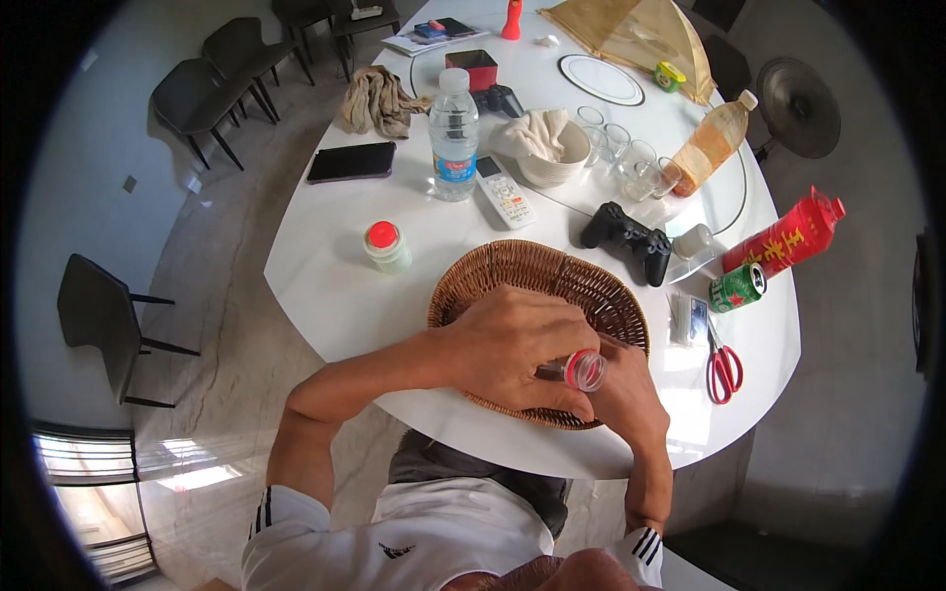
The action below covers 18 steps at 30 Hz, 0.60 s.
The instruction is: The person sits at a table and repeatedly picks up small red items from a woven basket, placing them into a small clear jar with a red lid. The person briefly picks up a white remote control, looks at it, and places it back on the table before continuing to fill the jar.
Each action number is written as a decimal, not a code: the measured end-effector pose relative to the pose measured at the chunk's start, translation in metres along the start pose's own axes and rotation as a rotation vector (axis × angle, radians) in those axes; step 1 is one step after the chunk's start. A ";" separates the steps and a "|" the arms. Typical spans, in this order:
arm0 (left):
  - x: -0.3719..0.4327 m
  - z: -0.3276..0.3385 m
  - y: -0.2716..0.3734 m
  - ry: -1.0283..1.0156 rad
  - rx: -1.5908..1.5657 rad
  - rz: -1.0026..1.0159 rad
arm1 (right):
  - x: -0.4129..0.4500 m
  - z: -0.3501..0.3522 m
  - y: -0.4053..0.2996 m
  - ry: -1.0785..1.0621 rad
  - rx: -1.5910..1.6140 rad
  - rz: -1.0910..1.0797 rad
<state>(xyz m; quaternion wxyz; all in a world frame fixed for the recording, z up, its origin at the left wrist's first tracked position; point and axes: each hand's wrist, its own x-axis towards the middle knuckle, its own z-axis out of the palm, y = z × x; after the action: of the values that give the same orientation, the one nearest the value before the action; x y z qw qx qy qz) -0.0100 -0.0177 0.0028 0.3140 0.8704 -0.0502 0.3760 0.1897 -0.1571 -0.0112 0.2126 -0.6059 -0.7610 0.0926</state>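
Observation:
An oval brown wicker basket (517, 258) sits at the near side of the white table. Over it, my left hand (517, 347) is curled around a clear plastic bottle (586, 371), whose uncapped mouth with a red ring points toward me. My right hand (628, 388) is beside the bottle at the basket's right side, its fingers mostly hidden behind the left hand and the bottle; whether it grips anything cannot be told. Left of the basket stands a small jar with a red lid (387, 247). A black game controller (628, 242) lies beyond the basket's right rim.
Behind the basket are a water bottle (454, 137), a white remote control (505, 193), a phone (352, 162) and a bowl with a cloth (554, 159). To the right lie red-handled scissors (724, 369), a green can (737, 288) and a red bottle (783, 236). Several glasses (635, 166) stand farther back.

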 end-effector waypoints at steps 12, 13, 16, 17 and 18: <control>0.000 0.004 0.005 -0.006 0.040 0.015 | -0.017 -0.029 -0.020 0.774 0.357 -0.365; 0.000 0.005 0.005 -0.015 0.041 0.023 | -0.018 -0.028 -0.022 0.749 0.376 -0.400; 0.001 0.005 0.004 -0.029 0.043 0.040 | -0.009 -0.024 -0.027 0.694 0.278 -0.437; 0.001 0.004 0.005 -0.032 0.048 0.036 | -0.008 -0.023 -0.026 0.674 0.256 -0.429; 0.000 0.003 0.006 -0.033 0.054 0.030 | -0.007 -0.023 -0.028 0.677 0.272 -0.424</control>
<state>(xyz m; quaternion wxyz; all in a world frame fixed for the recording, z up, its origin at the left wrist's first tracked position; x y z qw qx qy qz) -0.0097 -0.0241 0.0040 0.2838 0.8837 -0.0585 0.3675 0.1764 -0.1730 0.0184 0.5429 -0.3985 -0.7369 -0.0578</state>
